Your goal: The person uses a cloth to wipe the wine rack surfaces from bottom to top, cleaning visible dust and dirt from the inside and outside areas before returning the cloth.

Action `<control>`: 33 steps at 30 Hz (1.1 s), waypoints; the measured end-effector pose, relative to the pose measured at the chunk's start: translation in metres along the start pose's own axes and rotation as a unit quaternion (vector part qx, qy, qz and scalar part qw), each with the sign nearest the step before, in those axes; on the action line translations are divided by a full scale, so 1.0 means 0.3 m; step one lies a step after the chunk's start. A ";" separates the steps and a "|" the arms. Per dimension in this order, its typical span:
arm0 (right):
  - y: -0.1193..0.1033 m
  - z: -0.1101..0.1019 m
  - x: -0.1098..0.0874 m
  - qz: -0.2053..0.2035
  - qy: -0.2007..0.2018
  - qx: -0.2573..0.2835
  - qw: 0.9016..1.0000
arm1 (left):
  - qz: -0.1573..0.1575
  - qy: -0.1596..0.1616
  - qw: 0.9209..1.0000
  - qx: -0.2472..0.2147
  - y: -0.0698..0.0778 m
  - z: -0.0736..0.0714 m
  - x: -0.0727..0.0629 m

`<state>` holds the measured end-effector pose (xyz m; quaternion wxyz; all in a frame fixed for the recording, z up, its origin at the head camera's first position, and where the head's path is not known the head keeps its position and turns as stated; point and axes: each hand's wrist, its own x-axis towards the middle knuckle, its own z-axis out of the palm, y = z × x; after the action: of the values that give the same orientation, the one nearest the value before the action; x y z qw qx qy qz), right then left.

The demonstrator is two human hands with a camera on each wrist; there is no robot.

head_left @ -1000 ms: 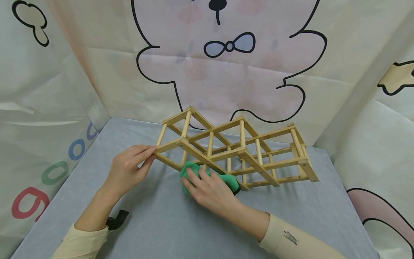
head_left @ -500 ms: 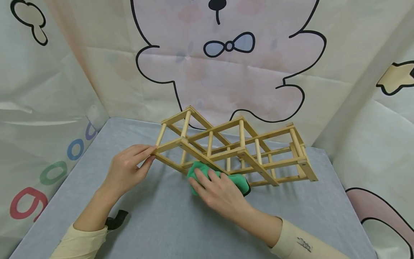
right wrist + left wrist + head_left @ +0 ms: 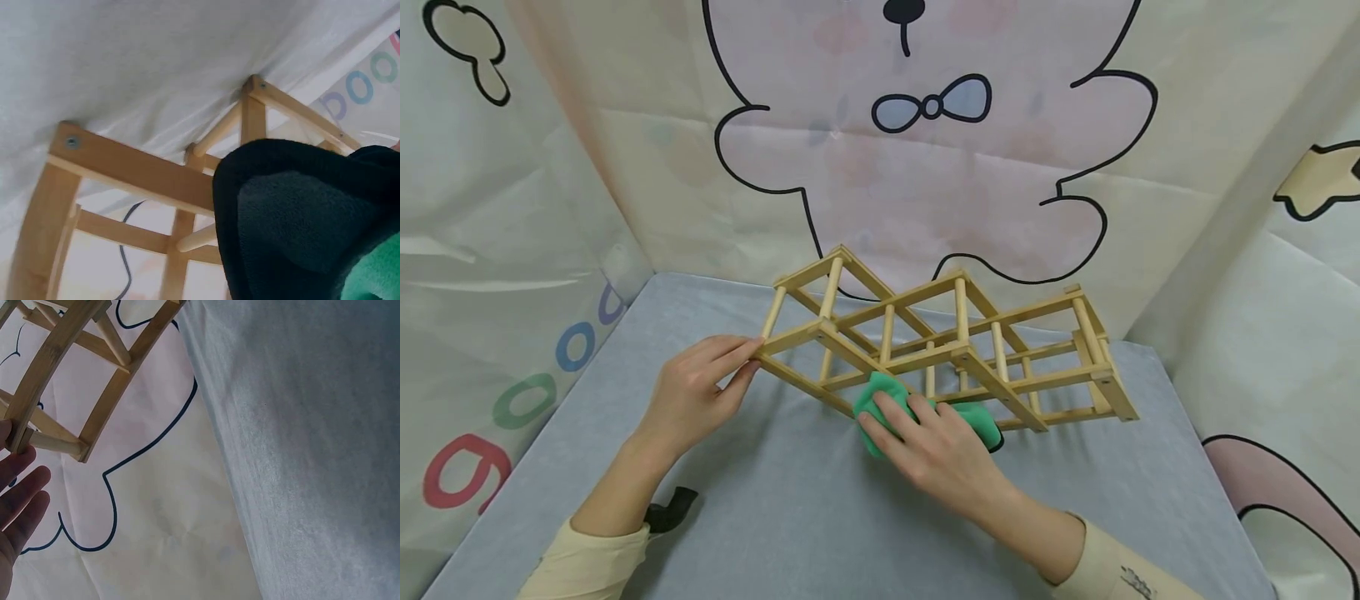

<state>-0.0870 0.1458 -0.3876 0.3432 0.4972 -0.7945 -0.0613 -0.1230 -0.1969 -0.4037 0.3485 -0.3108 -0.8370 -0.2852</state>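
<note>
A wooden lattice rack (image 3: 962,312), which looks like a folding wine rack, stands across the table in zigzag form. At its left end corner, my left hand (image 3: 700,383) pinches a slat joint between thumb and fingers; in the left wrist view that hand (image 3: 22,503) is partly cut off. My right hand (image 3: 932,454) holds a bunched green cloth (image 3: 981,421) with a dark edge against a low front slat. The right wrist view has the cloth's dark grey side (image 3: 287,219) in front of the rack (image 3: 137,172). My right fingertips are partly sunk in the cloth.
A grey-blue cloth covers the table (image 3: 790,517). Printed fabric walls (image 3: 647,158) enclose the back and both sides, the back one close behind the rack. A black piece (image 3: 672,510) sits at my left wrist.
My right hand has slid the green cloth to the right along the low front slat. My left hand and the rack have stayed in place.
</note>
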 end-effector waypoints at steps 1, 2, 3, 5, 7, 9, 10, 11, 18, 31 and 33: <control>0.003 0.000 -0.002 0.001 -0.001 -0.002 1.000 | -0.001 0.000 1.000 0.001 0.001 -0.002 0.001; 0.006 0.001 -0.005 0.002 -0.001 -0.003 1.000 | -0.001 0.000 1.000 0.001 0.002 -0.004 0.002; 0.008 0.002 -0.007 0.002 -0.002 -0.004 1.000 | -0.001 0.000 1.000 0.001 0.003 -0.006 0.003; 0.011 0.008 -0.015 0.003 -0.002 -0.007 1.000 | 0.001 0.001 1.000 0.000 0.002 -0.003 0.004; 0.013 0.013 -0.023 0.005 -0.003 -0.009 1.000 | 0.003 0.002 1.000 0.000 0.002 -0.002 0.004; 0.014 0.017 -0.032 0.007 -0.005 -0.008 1.000 | 0.007 0.005 1.000 0.001 0.001 -0.001 0.005; 0.014 0.018 -0.037 0.008 -0.007 -0.008 1.000 | 0.009 0.006 1.000 0.002 0.001 0.000 0.004; 0.015 0.019 -0.042 0.008 -0.010 -0.006 1.000 | 0.010 0.007 1.000 0.003 0.001 0.000 0.004; 0.016 0.026 -0.097 0.018 -0.034 0.008 0.999 | 0.011 0.003 1.000 0.011 0.001 -0.001 0.003; 0.028 0.037 -0.240 0.033 -0.058 0.042 0.997 | 0.012 0.002 1.000 0.007 -0.004 0.002 -0.002; 0.033 0.037 -0.256 0.037 -0.062 0.050 0.996 | 0.012 0.005 1.000 0.007 -0.004 0.003 -0.003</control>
<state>-0.0805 0.2120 -0.4287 0.2696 0.4791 -0.8344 -0.0394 -0.1237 -0.1974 -0.4053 0.3582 -0.3166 -0.8336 -0.2768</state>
